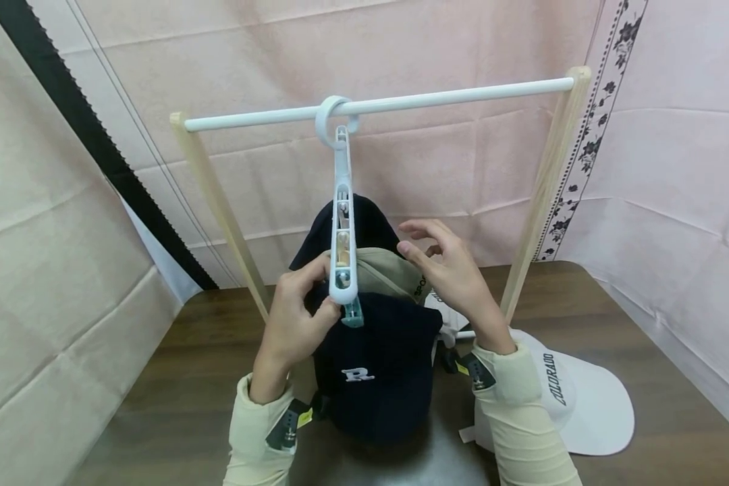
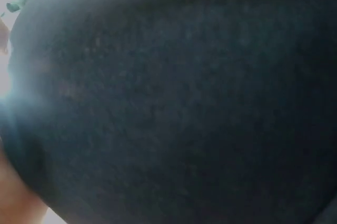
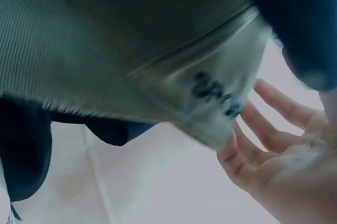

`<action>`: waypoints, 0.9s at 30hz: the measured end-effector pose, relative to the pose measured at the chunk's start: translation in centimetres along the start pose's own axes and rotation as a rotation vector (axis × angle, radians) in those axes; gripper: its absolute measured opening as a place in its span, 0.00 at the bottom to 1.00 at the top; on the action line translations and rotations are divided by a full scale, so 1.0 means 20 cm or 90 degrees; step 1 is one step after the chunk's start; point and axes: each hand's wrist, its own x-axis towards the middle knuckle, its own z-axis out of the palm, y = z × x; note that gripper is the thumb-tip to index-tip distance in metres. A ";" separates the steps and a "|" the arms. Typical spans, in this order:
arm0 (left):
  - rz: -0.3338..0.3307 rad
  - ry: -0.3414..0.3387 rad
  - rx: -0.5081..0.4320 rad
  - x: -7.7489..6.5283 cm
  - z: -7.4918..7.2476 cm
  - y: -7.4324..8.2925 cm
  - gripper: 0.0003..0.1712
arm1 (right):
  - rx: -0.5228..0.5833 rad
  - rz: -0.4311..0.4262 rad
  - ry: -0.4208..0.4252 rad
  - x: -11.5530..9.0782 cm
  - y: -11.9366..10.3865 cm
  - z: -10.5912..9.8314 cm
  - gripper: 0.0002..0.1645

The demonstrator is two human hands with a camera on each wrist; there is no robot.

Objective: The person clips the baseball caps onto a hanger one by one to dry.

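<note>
A light-blue multi-clip hanger hangs by its round hook from the rail, its long body seen end-on. My left hand holds the hanger's near end between thumb and fingers, beside a teal clip. Below that clip hangs a navy cap with a white letter on its front; its dark cloth fills the left wrist view. Behind it hang a khaki cap with dark lettering and another dark cap. My right hand is raised beside the khaki cap, fingers loosely bent and holding nothing.
The white rail spans two wooden posts standing on a brown wooden table. A white cap with "COLORADO" on it lies at the right, under my right forearm. Pale cloth covers the walls behind and beside the table.
</note>
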 end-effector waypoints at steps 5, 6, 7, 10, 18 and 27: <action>0.018 -0.004 -0.007 -0.01 -0.03 -0.02 0.24 | 0.005 -0.001 -0.002 0.02 0.05 0.03 0.27; 0.022 -0.005 -0.010 -0.01 -0.04 -0.02 0.22 | 0.008 -0.001 -0.002 0.03 0.06 0.04 0.28; 0.024 -0.005 -0.019 -0.01 -0.04 -0.02 0.18 | 0.014 0.000 -0.004 0.03 0.07 0.05 0.28; 0.034 -0.002 -0.043 -0.01 -0.05 -0.03 0.10 | 0.052 0.014 -0.021 0.06 0.10 0.07 0.29; 0.048 -0.001 -0.087 -0.01 -0.05 -0.07 0.09 | 0.182 0.073 -0.056 0.07 0.18 0.10 0.30; 0.039 -0.033 -0.191 0.02 -0.02 -0.08 0.11 | 0.145 0.081 -0.032 0.08 0.18 0.11 0.37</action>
